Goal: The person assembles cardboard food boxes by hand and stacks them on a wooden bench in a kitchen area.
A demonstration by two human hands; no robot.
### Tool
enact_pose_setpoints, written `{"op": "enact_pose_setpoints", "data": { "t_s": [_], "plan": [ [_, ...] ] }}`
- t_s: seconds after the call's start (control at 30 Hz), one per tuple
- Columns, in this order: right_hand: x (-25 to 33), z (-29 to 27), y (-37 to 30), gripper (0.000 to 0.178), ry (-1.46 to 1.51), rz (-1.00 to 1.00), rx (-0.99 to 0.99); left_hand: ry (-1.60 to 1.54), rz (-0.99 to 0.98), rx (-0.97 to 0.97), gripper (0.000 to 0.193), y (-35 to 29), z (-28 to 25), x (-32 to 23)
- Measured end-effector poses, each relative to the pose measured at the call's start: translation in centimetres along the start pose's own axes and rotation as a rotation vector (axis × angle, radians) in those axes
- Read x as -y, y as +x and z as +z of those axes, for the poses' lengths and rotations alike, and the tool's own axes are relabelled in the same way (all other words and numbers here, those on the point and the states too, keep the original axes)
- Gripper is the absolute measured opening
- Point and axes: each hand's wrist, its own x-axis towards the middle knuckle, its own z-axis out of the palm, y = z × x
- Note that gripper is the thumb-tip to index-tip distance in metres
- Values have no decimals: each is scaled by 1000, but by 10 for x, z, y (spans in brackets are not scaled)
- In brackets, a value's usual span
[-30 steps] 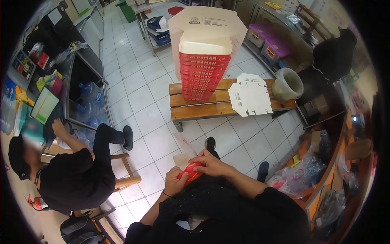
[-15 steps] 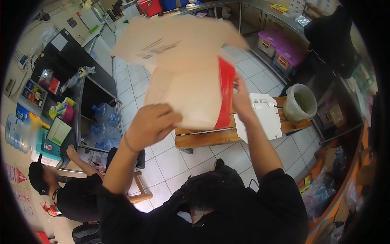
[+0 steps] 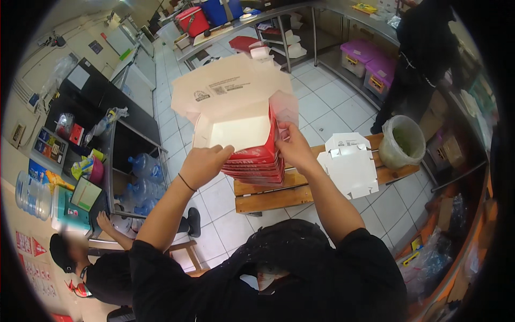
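Note:
A folded cardboard food box point(image 3: 238, 131), white inside and red outside, sits on top of a stack of nested red boxes point(image 3: 257, 176). Its wide lid flap point(image 3: 230, 88), printed in dark ink, stands raised at the far side. My left hand point(image 3: 205, 167) is closed over the near left edge of the top box. At its right corner, my right hand point(image 3: 294, 146) pinches the red side wall. Beyond my right hand, a flat unfolded white box blank point(image 3: 351, 166) lies on a wooden slatted bench point(image 3: 273, 201).
A lined clear bucket point(image 3: 401, 142) stands at the bench's right end. On the left, a seated person point(image 3: 107, 273) has a hand at a laptop point(image 3: 86, 194); large water bottles point(image 3: 145, 185) stand under that counter. Another person in black point(image 3: 426, 53) stands at the far right.
The box has come down from a raised, tilted, blurred position onto the stack, and its white inside now shows. Both my hands still hold it. The person at the right has shifted.

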Motion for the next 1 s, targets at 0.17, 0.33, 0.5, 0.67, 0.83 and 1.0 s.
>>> {"op": "enact_pose_setpoints", "data": {
  "t_s": [0.17, 0.33, 0.5, 0.67, 0.83, 1.0],
  "plan": [
    [-4, -4, -1, 46, 127, -11, 148, 91, 14, -64, 12, 1, 3, 2],
    [-9, 0, -2, 50, 275, 28, 188, 103, -18, -59, 15, 4, 7, 6],
    [-14, -1, -3, 50, 350, 56, 155, -19, 53, -46, 19, 9, 5, 4],
    [-5, -3, -7, 53, 236, 35, 127, -143, 106, 60, 14, 13, 14, 1],
    [-14, -2, -2, 54, 189, -6, 152, -29, 114, 169, 17, 18, 8, 3],
    [-6, 7, -11, 56, -50, -119, 94, -995, 18, 225, 28, 29, 16, -10]
  ]
}}
